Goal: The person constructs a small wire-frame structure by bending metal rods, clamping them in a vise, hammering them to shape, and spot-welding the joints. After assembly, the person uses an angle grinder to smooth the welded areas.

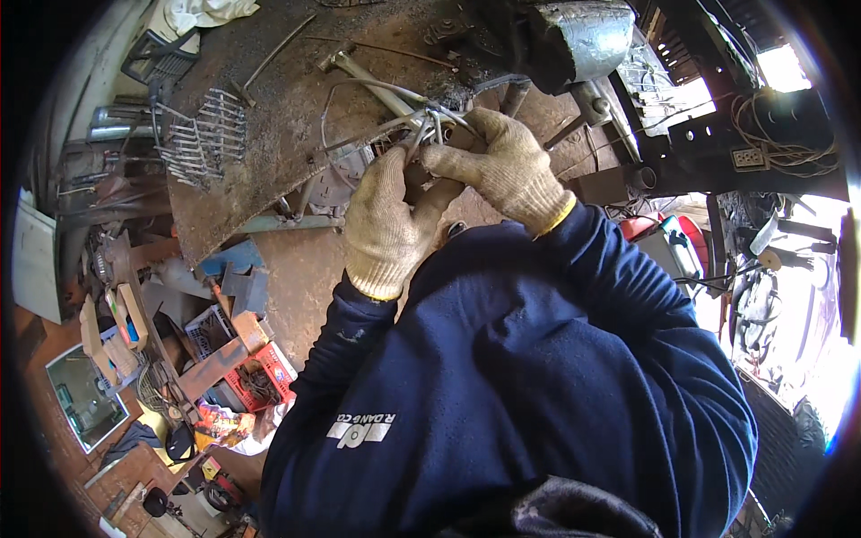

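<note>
Both my hands wear beige knit gloves and meet over the near edge of a dark, dirty metal workbench (278, 125). My left hand (384, 215) is closed, thumb and fingers pinching the lower part of a thin, bent grey metal rod (432, 104). My right hand (504, 169) grips the same bent rod from the other side, with its thumb toward the left hand. The rod curves up and to the left over the bench; its ends are partly hidden by the gloves. Just behind it, a metal pipe (363, 75) lies slanting on the bench top.
A cluster of short metal bars (204, 139) lies on the bench's left. A big rounded metal block (587, 40) stands at the back right. Down left are a red crate (262, 375) and cluttered boxes; to the right, coiled cable (762, 134) hangs by a socket.
</note>
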### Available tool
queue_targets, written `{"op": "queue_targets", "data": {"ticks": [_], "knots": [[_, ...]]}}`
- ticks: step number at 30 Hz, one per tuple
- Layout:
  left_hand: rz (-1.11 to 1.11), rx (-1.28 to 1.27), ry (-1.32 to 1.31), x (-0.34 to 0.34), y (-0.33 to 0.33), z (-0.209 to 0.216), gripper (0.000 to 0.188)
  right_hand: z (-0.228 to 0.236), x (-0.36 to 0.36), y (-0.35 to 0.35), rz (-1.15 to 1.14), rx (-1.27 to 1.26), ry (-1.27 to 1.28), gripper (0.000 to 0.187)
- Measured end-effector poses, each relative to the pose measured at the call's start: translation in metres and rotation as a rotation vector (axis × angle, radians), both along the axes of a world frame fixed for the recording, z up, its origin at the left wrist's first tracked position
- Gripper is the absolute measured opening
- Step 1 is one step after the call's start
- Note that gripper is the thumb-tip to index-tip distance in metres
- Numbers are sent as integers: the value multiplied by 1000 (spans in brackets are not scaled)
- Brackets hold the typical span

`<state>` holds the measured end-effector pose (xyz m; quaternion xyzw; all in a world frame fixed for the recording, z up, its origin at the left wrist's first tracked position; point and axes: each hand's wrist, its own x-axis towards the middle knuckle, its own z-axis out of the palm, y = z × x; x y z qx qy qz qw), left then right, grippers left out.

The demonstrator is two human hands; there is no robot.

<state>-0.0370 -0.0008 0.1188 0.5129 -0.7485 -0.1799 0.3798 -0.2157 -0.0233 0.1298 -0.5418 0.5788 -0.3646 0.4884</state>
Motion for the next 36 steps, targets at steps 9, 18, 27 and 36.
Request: {"op": "queue_targets", "data": {"ticks": [9,18,27,36], "knots": [[21,-434,-316,39,-10,10,77,-5,-33,-3,241,-181,133,56],[-252,-370,-388,43,-56,33,96,25,-46,-1,270,-228,134,48],[-317,-266,-148,31,-61,10,81,19,-59,5,231,-75,90,47],[-449,-209,-169,14,-61,21,69,34,-71,9,244,-96,390,52]]}}
